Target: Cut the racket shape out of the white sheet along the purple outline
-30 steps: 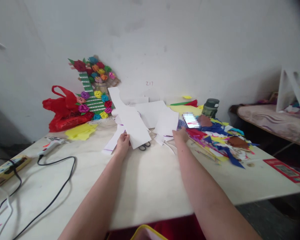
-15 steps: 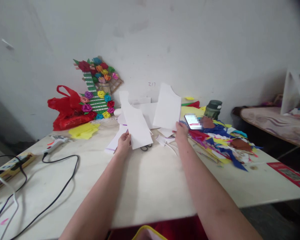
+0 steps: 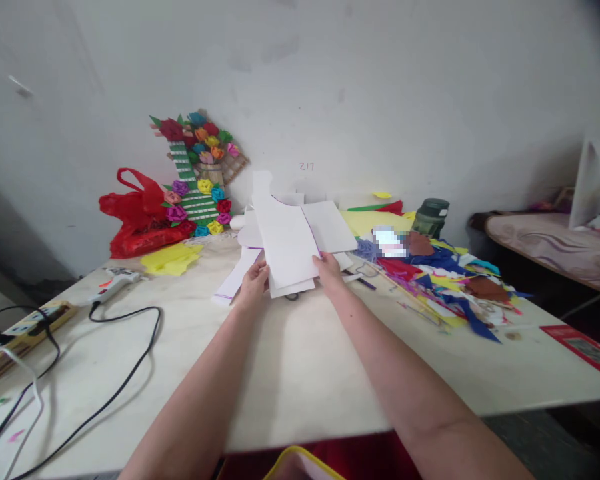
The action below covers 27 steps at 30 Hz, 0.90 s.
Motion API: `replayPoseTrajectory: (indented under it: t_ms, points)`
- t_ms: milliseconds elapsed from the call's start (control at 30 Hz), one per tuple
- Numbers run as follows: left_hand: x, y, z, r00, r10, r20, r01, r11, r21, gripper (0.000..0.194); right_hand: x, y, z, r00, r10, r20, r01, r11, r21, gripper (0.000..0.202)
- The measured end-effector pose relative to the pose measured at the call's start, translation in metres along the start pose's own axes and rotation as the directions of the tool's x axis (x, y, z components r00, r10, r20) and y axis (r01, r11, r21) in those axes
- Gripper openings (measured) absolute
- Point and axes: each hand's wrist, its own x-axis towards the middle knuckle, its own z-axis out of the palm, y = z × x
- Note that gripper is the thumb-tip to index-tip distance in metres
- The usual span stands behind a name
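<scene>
My left hand (image 3: pixel 254 280) is closed on the lower left edge of white cut cardboard pieces, with thumb and fingers pinching it. My right hand (image 3: pixel 329 270) pinches the right edge of the front cardboard piece (image 3: pixel 291 247), which has a purple line along its curved side. A second white piece (image 3: pixel 295 289) shows below and behind it, so the two overlap. Both stand tilted above the table. More white sheets (image 3: pixel 333 223) lie behind them. Black scissor handles (image 3: pixel 292 297) peek out underneath, mostly hidden.
A pile of coloured scraps (image 3: pixel 460 287), a phone (image 3: pixel 390 242) and a green bottle (image 3: pixel 430 217) are on the right. To the left are a glue gun (image 3: pixel 113 285), black cord, power strip (image 3: pixel 27 330), red bag (image 3: pixel 135 220) and a flower-decorated craft (image 3: pixel 197 180).
My right hand has moved left and brought its cardboard piece together with the left one. The two pieces, apart before, now overlap. The left hand has barely moved.
</scene>
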Motion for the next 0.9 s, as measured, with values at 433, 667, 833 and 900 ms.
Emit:
replayPoseTrajectory:
  t_ms: [433,667,833,900]
  points:
    - [-0.004,-0.005,0.004,0.995,-0.034,0.094,0.031,0.999,0.024,0.046,-0.018,-0.017,0.015,0.99,0.046,0.131,-0.081,0.958,0.275,0.028]
    - [0.004,-0.007,-0.006,0.984,0.149,-0.096,-0.138,0.984,0.114,0.047,-0.029,-0.025,0.013,0.904,0.137,0.406,-0.205,0.971,0.127,0.032]
    - [-0.009,0.003,0.003,0.986,0.166,-0.004,-0.163,0.97,0.179,0.045,-0.024,-0.021,0.011,0.945,0.085,0.315,-0.131,0.983,0.128,0.023]
    - [-0.013,0.006,0.005,0.996,0.038,0.083,-0.054,0.978,0.2,0.048,-0.023,-0.02,0.012,0.964,0.057,0.261,-0.1,0.983,0.153,0.023]
